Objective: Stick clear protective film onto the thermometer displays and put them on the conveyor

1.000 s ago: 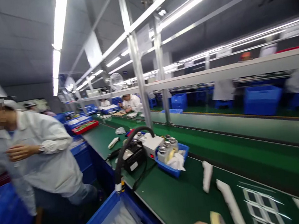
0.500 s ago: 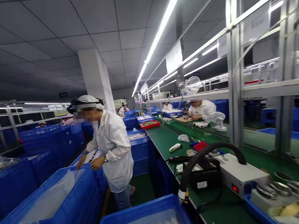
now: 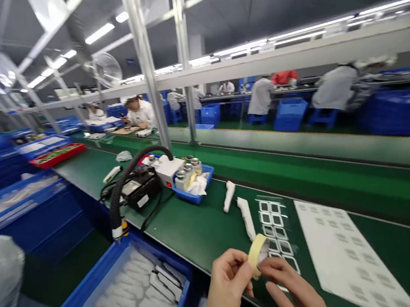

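A roll of pale yellow tape [image 3: 257, 251] is held upright above the green bench's near edge. My left hand [image 3: 228, 283] pinches its left side between thumb and fingers. My right hand [image 3: 294, 288] is at the roll's right side, its fingertips touching the tape and its fingers bent. Just beyond the roll lie a white handheld part [image 3: 246, 217] and a second white part [image 3: 229, 196]. Right of them is a clear sheet of white rounded frames [image 3: 278, 220], partly behind my hands. A white sheet with grey printed squares [image 3: 341, 246] lies farther right.
A blue bin [image 3: 104, 281] of wrapped white pieces stands at the lower left. On the bench [image 3: 198, 232] are a black hose [image 3: 116, 197], a white box [image 3: 168, 169] and a blue tray [image 3: 194, 196] with jars. A person's sleeve [image 3: 0, 282] shows at the far left.
The view has swung right and down onto the bench. Both my hands and the tape roll have come into view, and the standing co-worker has shifted to the left edge.
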The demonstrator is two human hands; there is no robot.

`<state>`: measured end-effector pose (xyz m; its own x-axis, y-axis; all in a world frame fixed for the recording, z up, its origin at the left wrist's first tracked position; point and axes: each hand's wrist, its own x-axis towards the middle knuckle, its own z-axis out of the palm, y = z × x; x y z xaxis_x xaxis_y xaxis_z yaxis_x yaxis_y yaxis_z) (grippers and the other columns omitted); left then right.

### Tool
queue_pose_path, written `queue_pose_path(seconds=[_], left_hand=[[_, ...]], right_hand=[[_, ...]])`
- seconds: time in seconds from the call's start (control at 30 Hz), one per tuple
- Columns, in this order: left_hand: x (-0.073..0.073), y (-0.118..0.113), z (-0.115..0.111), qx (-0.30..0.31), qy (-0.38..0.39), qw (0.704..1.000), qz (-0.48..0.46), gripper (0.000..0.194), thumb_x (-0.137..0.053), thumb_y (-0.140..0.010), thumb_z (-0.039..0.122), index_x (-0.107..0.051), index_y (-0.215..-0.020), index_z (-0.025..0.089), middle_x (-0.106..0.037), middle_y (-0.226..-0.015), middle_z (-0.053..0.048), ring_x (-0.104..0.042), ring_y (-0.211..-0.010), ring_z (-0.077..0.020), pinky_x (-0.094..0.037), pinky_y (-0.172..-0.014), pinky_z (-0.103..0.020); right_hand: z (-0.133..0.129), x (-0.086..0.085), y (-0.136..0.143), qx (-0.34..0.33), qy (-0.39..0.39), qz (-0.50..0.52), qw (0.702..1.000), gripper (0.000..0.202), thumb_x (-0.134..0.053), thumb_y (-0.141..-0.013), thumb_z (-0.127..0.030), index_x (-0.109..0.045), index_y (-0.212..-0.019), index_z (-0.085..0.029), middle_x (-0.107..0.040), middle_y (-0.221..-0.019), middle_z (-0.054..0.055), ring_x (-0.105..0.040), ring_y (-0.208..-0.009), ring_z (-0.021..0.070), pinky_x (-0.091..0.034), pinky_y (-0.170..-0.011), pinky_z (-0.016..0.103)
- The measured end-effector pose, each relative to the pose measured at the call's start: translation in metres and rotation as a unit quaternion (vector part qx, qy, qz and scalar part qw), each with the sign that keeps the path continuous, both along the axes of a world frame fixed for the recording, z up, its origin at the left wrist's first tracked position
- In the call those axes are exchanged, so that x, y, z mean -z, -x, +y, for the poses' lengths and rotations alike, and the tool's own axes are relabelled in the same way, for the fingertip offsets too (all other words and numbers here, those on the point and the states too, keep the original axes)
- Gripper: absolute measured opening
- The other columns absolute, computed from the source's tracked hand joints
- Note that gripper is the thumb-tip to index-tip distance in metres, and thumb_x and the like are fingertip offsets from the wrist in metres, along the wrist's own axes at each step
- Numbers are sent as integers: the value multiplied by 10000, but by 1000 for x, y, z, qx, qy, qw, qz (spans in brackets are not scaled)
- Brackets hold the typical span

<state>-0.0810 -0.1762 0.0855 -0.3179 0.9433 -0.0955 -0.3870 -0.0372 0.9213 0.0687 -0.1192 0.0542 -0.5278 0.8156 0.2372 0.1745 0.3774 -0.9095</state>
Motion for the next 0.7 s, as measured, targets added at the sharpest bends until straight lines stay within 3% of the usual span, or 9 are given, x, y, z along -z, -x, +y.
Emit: queue_pose_path(seconds=[0.1,0.2,0.5,0.7], left_hand=[[6,-9,-5,5,12,997,71,347,-676,-769,466,-591,-779,130,-550,-697,10,-477,-562,-64,-428,-545,-189],[18,-17,-7,14,0,992,125,272,-618,-832,411,-598,-790,143,-563,-739,-1,-514,-652,-92,-449,-625,-201],[38,-18,-7,19,-31,992,124,197,-581,-873,341,-567,-795,161,-577,-785,-9,-568,-714,-119,-484,-689,-228],[44,-19,-7,-15,-61,978,200,192,-527,-906,288,-580,-771,161,-569,-815,-24,-564,-713,-114,-480,-668,-220]], right_hand=[[-7,-18,10,17,40,78,996,201,-584,-883,-414,-699,-893,-250,-634,-949,82,-632,-884,232,-539,-675,231],[-11,-24,17,9,97,124,988,204,-577,-895,-394,-699,-870,-232,-560,-818,41,-567,-702,167,-498,-586,215],[-12,-18,23,-17,169,158,973,218,-587,-888,-382,-665,-771,-214,-486,-789,14,-457,-639,130,-406,-540,210],[-12,-6,26,-1,163,156,974,318,-542,-922,-372,-552,-650,-207,-468,-737,-2,-440,-649,131,-367,-562,215]])
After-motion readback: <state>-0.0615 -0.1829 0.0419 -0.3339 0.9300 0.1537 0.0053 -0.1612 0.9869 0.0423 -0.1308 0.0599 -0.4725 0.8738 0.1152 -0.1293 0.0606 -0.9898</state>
